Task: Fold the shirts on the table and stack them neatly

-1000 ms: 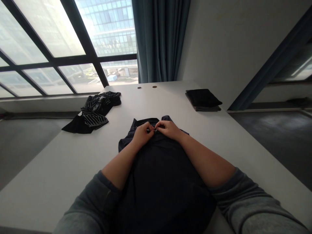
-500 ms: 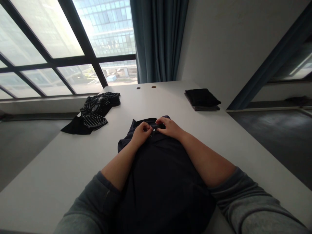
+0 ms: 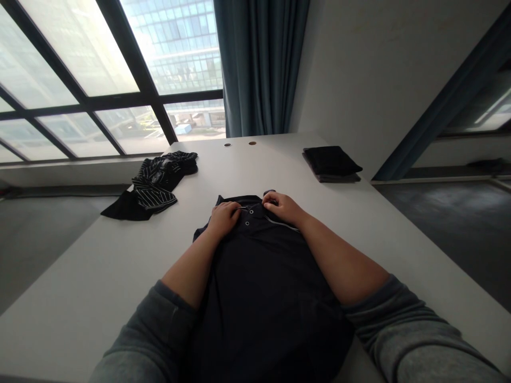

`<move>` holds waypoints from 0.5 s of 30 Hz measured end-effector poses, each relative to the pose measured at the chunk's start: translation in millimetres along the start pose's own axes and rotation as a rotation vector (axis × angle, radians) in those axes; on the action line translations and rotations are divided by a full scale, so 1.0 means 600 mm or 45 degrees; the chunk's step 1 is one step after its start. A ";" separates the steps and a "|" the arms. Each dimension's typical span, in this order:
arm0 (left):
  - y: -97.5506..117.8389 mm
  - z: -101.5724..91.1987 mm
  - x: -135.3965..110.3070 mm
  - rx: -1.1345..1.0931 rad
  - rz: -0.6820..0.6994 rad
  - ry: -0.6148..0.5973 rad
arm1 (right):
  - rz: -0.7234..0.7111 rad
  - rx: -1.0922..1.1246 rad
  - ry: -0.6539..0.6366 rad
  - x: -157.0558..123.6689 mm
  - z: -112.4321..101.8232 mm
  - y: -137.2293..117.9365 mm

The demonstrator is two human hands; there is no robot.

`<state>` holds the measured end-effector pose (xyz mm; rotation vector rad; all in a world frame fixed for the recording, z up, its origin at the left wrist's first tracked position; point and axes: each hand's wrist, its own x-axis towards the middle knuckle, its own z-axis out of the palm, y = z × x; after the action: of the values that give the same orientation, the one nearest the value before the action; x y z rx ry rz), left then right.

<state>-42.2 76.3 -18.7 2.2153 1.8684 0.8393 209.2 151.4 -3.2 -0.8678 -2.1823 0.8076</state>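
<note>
A dark navy polo shirt (image 3: 271, 287) lies front side up on the white table, its collar at the far end. Two light-ringed buttons show below the neck opening, and pale piping edges the collar. My left hand (image 3: 224, 217) is closed on the left side of the collar, thumb towards the buttons. On the collar's right side, my right hand (image 3: 282, 206) has its fingers curled and pinched on the fabric. The lower end of the shirt reaches between my forearms to the bottom of the view.
Rumpled black clothes with white stripes (image 3: 154, 183) lie at the table's left edge. A folded stack of dark cloth (image 3: 332, 162) sits at the far right. Two round holes pierce the far end of the white table (image 3: 239, 165); a blue curtain (image 3: 261, 69) hangs behind it.
My hands have moved apart from the buttons to the two sides of the collar. The buttons and the collar's piping now show more fully.
</note>
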 end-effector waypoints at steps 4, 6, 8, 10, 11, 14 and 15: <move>0.001 -0.010 0.001 -0.095 0.037 0.055 | -0.056 -0.029 -0.098 0.000 0.001 -0.005; 0.001 -0.017 -0.001 -0.112 0.053 0.033 | -0.123 -0.052 -0.040 0.000 0.003 -0.007; 0.001 -0.025 -0.003 -0.192 0.041 0.015 | -0.174 -0.053 0.009 -0.001 0.004 -0.012; 0.002 -0.031 -0.002 -0.301 0.009 0.010 | -0.197 -0.072 0.002 -0.003 0.005 -0.018; 0.003 -0.033 -0.001 -0.316 0.002 0.003 | -0.208 -0.090 -0.008 -0.004 0.005 -0.022; 0.007 -0.032 0.005 -0.188 0.026 -0.058 | -0.268 -0.144 -0.011 -0.005 0.005 -0.033; 0.008 -0.029 0.006 -0.151 0.048 -0.091 | -0.291 -0.158 -0.003 -0.005 0.005 -0.035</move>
<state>-46.2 74.0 -0.7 2.1854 1.7044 0.8418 201.0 135.6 9.2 -0.6598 -2.3009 0.5674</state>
